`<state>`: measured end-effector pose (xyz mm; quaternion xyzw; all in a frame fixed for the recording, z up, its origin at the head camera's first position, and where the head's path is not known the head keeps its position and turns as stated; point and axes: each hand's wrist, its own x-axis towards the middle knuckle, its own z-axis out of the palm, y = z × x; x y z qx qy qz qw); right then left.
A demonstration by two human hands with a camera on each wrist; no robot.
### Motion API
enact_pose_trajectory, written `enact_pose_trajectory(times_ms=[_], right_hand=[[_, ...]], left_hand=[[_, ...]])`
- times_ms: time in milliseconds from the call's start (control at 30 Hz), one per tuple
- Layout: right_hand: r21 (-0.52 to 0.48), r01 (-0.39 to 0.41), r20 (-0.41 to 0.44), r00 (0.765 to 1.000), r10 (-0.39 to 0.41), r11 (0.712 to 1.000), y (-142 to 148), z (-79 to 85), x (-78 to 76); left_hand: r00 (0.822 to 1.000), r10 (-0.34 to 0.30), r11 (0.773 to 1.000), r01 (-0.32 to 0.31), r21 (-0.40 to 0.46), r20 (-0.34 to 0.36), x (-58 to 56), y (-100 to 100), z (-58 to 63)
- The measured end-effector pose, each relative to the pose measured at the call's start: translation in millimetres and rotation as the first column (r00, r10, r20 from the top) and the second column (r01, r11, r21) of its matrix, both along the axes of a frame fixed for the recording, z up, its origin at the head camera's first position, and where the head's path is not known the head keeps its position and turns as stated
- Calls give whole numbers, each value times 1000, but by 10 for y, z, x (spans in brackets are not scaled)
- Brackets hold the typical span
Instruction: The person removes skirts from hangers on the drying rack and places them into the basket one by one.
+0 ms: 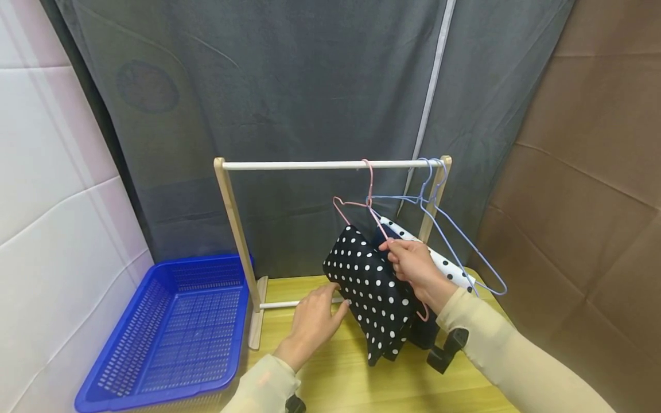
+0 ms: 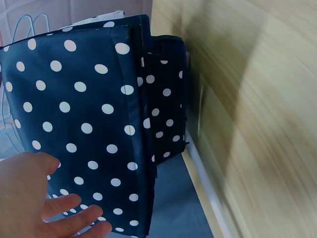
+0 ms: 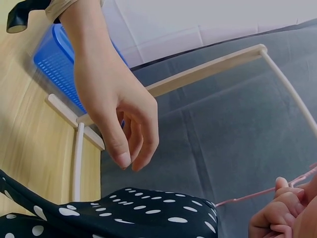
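A black cloth with white polka dots hangs folded over a pink hanger, whose hook is over the rack's white top rod. My right hand pinches the sloping right arm of this hanger. Beside the cloth's left edge is my left hand, fingers relaxed and slightly bent. In the left wrist view, that hand overlaps the dotted cloth, thumb right at its surface. From the right wrist view, the right hand's curled fingers show at the pink wire.
Blue hangers hang at the rod's right end, with a white cloth with black dots behind my right hand. A blue plastic basket stands left of the rack's wooden post. Grey curtain backs the yellow wood-grain table.
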<state>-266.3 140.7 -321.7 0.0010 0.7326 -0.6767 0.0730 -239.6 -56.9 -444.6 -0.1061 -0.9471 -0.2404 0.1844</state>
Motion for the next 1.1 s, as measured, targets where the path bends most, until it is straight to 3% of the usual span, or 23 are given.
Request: enact_pose_trajectory(times_ms=[833, 1100], right_hand=[[22, -42, -36, 998, 43, 999, -130, 8, -40], [82, -34, -46, 998, 38, 996, -138, 36, -43]], left_hand=[[999, 40, 999, -40, -8, -8, -70, -175, 51], [998, 58, 998, -58, -1, -9, -87, -234, 58]])
